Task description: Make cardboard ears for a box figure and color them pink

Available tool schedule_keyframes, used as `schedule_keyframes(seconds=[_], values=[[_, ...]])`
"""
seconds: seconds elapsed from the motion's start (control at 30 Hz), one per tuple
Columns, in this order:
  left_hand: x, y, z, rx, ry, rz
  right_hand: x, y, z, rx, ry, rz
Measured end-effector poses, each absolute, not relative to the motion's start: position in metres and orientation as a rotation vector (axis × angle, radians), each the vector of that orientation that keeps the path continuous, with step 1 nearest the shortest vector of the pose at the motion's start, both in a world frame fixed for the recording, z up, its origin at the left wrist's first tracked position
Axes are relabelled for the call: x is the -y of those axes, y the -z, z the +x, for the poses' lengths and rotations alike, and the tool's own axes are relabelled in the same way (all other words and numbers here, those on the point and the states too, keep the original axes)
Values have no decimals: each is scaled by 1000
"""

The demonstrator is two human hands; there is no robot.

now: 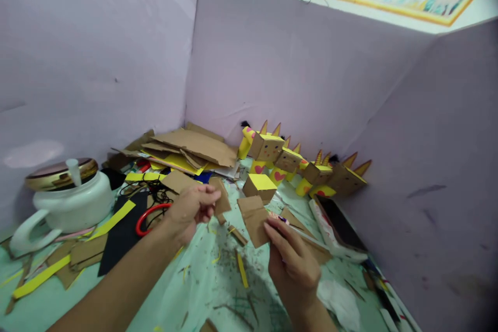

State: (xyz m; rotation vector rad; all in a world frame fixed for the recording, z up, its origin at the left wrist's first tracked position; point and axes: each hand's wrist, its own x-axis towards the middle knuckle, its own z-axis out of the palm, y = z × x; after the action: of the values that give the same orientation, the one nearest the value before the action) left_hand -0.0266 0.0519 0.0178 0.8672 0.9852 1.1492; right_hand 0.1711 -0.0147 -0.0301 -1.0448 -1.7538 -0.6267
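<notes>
My left hand (196,208) is closed, its thumb and fingers pinched at the edge of a small brown cardboard piece (223,198). Between the fingers of my right hand (292,259) is another cardboard piece (252,220), tilted above the table, with a crease or step across its upper part. The two pieces are apart. Just beyond them sits a small cardboard box with a yellow top (260,188). Part of a pen-like thing (278,218) shows behind my right fingers; whether it is held I cannot tell.
Cardboard sheets (194,145) are stacked at the back left. Several yellow-and-brown cardboard animal figures (268,146) stand along the back. A white mug (73,205), red-handled scissors (150,218) and black paper (123,238) lie left. A phone (338,223) rests right; scraps litter the green cloth.
</notes>
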Motion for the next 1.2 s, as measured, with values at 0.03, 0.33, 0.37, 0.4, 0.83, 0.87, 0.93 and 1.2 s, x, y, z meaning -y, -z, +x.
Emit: schedule_keyframes(seconds=[0.03, 0.33, 0.37, 0.4, 0.83, 0.87, 0.93, 1.2], values=[[-46, -14, -19, -959, -1089, 857, 18, 33, 168, 1733, 596, -1044], [-23, 7, 16, -949, -1036, 974, 34, 54, 157, 1379, -463, -1067], [-24, 8, 16, -973, -1036, 1016, 34, 53, 158, 1238, -628, -1065], [-25, 8, 16, -992, -1024, 1059, 33, 50, 159, 1095, -787, -1063], [-13, 5, 14, -1383, -692, 1863, 4, 14, 179, 999, -881, -1311], [-18, 5, 11, -1457, -712, 1904, -7, 9, 175, 1128, -865, -1370], [-26, 6, 5, -1553, -718, 1962, -33, -2, 162, 1454, -763, -1531], [-38, 9, -1, -1651, -643, 2004, -121, -17, 55, 2187, -427, -1734]])
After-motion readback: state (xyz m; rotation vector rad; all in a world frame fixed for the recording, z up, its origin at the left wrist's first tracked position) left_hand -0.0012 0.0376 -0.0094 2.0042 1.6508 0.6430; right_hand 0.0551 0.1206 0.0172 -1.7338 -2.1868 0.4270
